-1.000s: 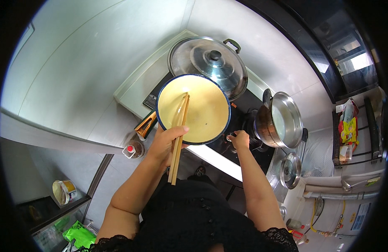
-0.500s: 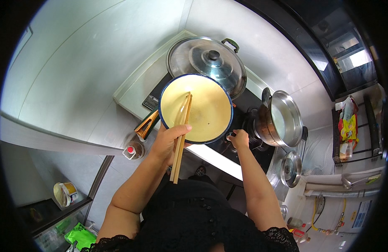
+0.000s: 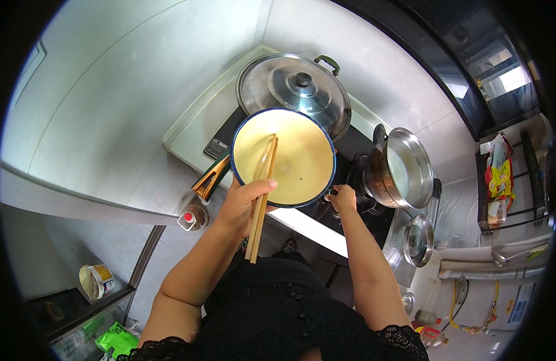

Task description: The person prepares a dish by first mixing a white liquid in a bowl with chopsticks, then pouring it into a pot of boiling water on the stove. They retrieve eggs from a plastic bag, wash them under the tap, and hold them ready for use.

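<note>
Left hand (image 3: 242,207) grips blue-rimmed enamel bowl of yellow batter (image 3: 284,157) w/ wooden chopsticks (image 3: 261,198) pinched against rim, above stove. Right hand (image 3: 343,197) closed on stove knob. Bowl likely heavy, sloshy; support under base.

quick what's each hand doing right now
Left hand: closed, holding the chopsticks against the rim of the bowl of yellow liquid.
Right hand: at the stove front; grip cannot be told.

Blue-rimmed bowl (image 3: 317,129) holds pale yellow batter (image 3: 290,159).
</note>
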A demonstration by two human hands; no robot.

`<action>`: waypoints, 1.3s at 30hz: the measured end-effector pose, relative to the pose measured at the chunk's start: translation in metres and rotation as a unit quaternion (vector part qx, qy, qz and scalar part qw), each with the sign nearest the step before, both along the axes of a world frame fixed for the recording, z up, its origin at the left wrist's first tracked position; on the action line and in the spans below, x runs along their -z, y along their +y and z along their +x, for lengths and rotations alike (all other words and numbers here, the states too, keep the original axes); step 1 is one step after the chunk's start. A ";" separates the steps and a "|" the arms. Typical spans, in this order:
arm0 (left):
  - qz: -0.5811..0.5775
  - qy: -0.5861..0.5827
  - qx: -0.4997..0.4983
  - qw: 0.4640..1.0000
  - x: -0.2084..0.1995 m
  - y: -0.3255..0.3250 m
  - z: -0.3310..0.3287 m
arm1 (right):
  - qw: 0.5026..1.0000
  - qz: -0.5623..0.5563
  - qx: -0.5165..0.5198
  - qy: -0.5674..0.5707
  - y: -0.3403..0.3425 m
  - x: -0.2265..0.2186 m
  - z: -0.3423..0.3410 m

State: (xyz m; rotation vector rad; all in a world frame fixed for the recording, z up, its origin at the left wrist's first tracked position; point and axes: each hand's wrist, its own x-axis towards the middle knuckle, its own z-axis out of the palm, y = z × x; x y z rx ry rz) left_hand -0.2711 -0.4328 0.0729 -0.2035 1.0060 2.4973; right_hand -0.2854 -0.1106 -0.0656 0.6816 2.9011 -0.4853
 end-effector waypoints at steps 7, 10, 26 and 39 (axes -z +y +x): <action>-0.020 -0.008 0.018 1.000 0.001 0.002 0.000 | 0.999 0.024 -0.023 -0.006 0.000 0.003 -0.001; -0.023 0.000 0.021 1.000 0.000 0.003 0.000 | 0.999 0.035 -0.030 -0.010 0.000 0.004 0.000; -0.088 0.009 0.197 0.976 0.001 0.052 0.009 | 0.972 -0.038 0.052 0.224 -0.023 -0.010 0.105; -0.016 0.058 0.535 0.843 0.002 0.189 0.238 | 0.776 0.206 0.264 0.535 -0.099 -0.155 0.452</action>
